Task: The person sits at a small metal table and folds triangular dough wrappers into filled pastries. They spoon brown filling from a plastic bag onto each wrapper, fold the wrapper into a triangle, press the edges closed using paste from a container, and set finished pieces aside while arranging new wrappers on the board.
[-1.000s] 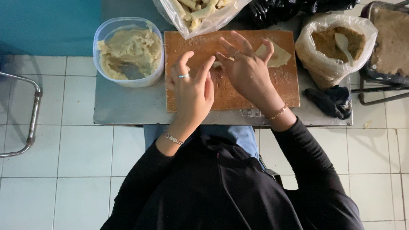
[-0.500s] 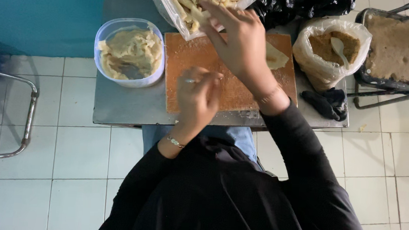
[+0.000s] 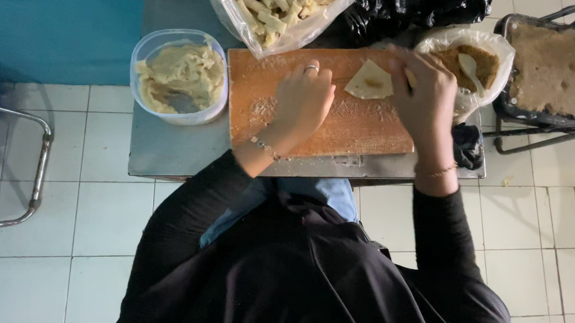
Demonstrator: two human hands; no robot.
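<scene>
My left hand (image 3: 303, 102), with a ring on one finger, rests with curled fingers on the floury wooden cutting board (image 3: 370, 133); I see nothing in it. My right hand (image 3: 424, 90) is at the board's right end, its fingers pinching the right corner of a folded triangular dough wrapper (image 3: 368, 83) with a dab of filling on it. Just beyond that hand is a plastic bag of brown filling (image 3: 487, 51) with a white spoon (image 3: 469, 65) in it.
A large clear bag of rolled pastries (image 3: 278, 6) lies behind the board. A clear tub of pale wrappers (image 3: 179, 76) stands on the left of the small metal table (image 3: 173, 153). A black tray of brown mix (image 3: 554, 62) sits on a stand at right. A metal chair frame (image 3: 38, 164) is far left.
My right hand has come back from the pastry bag at the top and moved right to the wrapper's corner. My left hand has stayed on the board.
</scene>
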